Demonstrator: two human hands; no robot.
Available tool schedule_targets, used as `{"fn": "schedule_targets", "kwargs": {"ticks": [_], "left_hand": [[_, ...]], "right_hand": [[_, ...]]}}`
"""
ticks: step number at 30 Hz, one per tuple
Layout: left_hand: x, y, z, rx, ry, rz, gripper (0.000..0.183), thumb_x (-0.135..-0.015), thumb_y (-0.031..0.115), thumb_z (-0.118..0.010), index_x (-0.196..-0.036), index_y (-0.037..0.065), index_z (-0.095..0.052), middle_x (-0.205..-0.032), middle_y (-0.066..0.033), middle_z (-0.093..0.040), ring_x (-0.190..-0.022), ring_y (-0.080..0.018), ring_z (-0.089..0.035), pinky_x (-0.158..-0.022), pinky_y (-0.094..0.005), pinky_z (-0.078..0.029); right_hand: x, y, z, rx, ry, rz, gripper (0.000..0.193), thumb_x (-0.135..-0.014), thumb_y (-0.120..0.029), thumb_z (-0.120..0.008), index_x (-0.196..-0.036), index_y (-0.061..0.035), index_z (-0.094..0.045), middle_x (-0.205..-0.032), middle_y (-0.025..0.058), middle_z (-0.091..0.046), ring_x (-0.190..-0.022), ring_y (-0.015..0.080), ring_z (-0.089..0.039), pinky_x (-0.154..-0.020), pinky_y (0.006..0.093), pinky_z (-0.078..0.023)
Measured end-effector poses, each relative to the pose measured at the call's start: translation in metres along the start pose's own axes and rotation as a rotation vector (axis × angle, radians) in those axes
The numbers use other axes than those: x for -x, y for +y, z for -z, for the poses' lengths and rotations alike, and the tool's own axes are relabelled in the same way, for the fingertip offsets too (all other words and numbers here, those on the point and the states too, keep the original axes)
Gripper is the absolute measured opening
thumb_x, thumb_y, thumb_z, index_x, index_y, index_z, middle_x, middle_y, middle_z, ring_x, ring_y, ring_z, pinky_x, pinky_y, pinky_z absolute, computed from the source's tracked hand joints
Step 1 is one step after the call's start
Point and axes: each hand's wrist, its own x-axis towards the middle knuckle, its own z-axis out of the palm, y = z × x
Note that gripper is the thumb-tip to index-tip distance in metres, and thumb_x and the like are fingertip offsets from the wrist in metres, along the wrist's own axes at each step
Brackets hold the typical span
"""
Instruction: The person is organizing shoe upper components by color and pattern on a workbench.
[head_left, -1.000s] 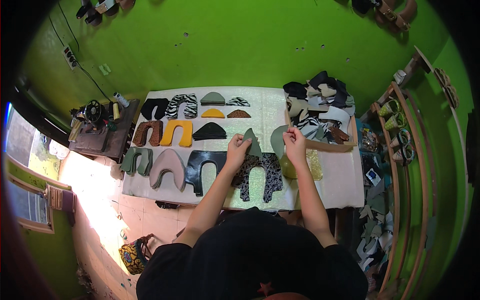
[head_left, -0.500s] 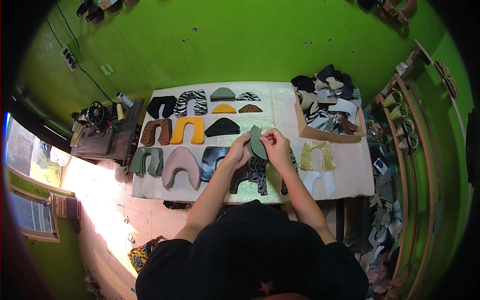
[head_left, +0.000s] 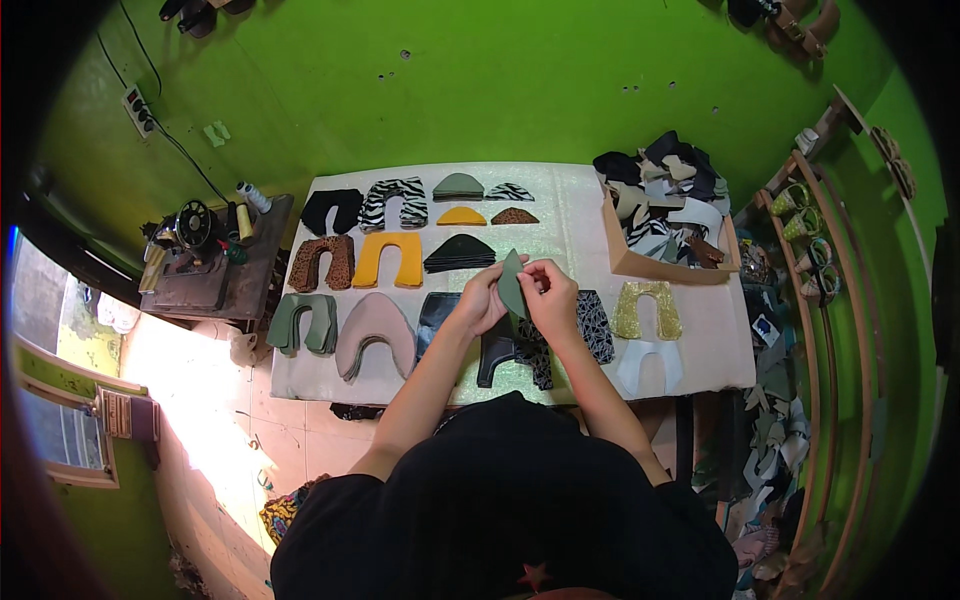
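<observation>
Between my hands, raised over the middle of the table, is a green half-moon leather piece (head_left: 512, 284). My left hand (head_left: 484, 303) grips its left side, and the fingers of my right hand (head_left: 551, 293) pinch its right edge. Whether it is one layer or several cannot be made out. Just beyond my left hand lies a stack of black half-moon pieces (head_left: 459, 254). Under my forearms are a shiny black U-shaped piece (head_left: 437, 317) and a patterned black-and-grey piece (head_left: 595, 325), both partly hidden.
Stacks of U-shaped pieces, including yellow (head_left: 388, 258), pink (head_left: 375, 325) and green (head_left: 303, 322), cover the left of the table (head_left: 562, 190). Gold (head_left: 648, 309) and white ones lie right. A cardboard box (head_left: 664, 265) holds scraps. A sewing machine (head_left: 192, 240) stands left.
The green leather in my hands looked like overlapping, fanned layers before; now it shows as one narrower shape. My hands stay in about the same place.
</observation>
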Motion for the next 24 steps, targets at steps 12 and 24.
{"fn": "schedule_targets", "kwargs": {"ticks": [12,24], "left_hand": [[0.002,0.01,0.009,0.063,-0.077,0.021,0.039,-0.089,0.013,-0.03,-0.124,-0.004,-0.037,-0.112,-0.0174,-0.052,-0.105,-0.0252,-0.052,-0.091,-0.0359,-0.042],[0.002,0.018,0.028,0.06,-0.044,-0.008,0.039,-0.082,-0.001,-0.032,-0.12,-0.006,-0.039,-0.111,-0.0164,-0.05,-0.104,-0.0229,-0.052,-0.093,-0.0338,-0.04]], "right_hand": [[0.0,-0.003,-0.015,0.111,0.038,0.107,0.01,-0.072,-0.001,-0.064,-0.078,0.0013,-0.056,-0.068,0.0077,-0.059,-0.052,0.0124,-0.052,-0.049,0.0247,-0.042],[-0.005,0.003,-0.037,0.141,0.027,0.05,0.01,-0.073,-0.006,-0.063,-0.08,-0.0021,-0.056,-0.07,0.0108,-0.059,-0.057,0.0223,-0.057,-0.051,0.0306,-0.044]]}}
